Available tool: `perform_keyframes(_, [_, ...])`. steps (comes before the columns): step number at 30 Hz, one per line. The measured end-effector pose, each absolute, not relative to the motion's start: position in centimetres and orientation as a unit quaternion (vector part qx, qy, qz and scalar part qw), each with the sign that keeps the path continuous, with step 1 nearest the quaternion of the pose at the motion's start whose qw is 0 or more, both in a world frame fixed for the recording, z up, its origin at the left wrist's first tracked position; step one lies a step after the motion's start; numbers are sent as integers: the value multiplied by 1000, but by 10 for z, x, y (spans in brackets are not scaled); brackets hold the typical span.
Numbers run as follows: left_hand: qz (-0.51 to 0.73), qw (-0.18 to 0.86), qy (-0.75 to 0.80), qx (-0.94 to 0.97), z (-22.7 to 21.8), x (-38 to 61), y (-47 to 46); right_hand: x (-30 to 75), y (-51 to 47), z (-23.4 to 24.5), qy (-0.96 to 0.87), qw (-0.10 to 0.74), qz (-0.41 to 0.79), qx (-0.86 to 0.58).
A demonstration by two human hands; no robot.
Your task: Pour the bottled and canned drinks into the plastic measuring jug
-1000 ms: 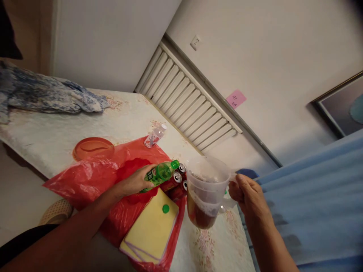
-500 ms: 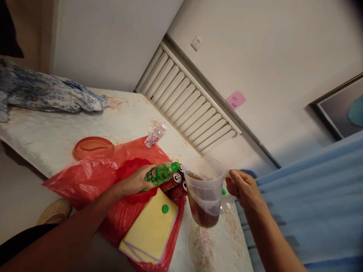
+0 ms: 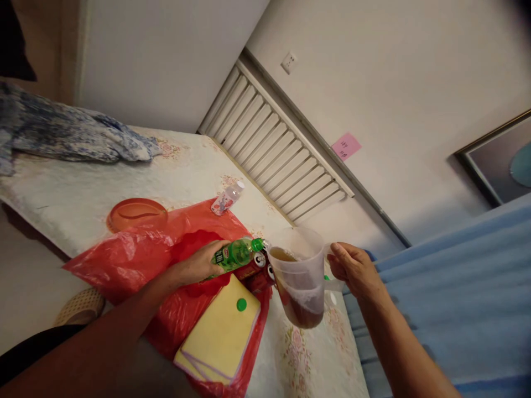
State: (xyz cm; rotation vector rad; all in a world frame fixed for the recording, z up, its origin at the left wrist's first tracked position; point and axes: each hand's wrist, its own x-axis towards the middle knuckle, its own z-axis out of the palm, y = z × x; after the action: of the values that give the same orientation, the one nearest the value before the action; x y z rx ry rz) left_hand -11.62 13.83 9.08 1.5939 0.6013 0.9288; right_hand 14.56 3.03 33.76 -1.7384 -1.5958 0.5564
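My left hand (image 3: 206,261) is wrapped round a green plastic bottle (image 3: 238,253), uncapped, its mouth close to the rim of a clear measuring jug (image 3: 301,293). My right hand (image 3: 352,269) is closed on the jug's handle. Brown liquid lies in the jug, which is tilted toward the bottle. Red drink cans (image 3: 257,279) stand behind and beside the bottle, partly hidden. In front of them lie folded yellow cloths (image 3: 222,334), with a green bottle cap (image 3: 241,304) on top.
A red plastic bag (image 3: 120,260) spreads over the flower-patterned table (image 3: 74,190). An orange lid (image 3: 136,214) and a small labelled bottle (image 3: 227,199) lie at its far side. Patterned fabric (image 3: 78,130) rests at the left. A radiator (image 3: 274,143) and a blue curtain (image 3: 456,293) border the table.
The jug has shifted slightly left and up and leans more toward the bottle, bringing its rim nearer the bottle's mouth. My left hand and the bottle have barely moved.
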Motion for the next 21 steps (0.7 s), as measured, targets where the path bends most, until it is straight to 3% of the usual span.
perform_keyframes(21, [395, 547, 266, 689, 94, -119, 137, 143, 36, 346, -595, 318, 221, -704])
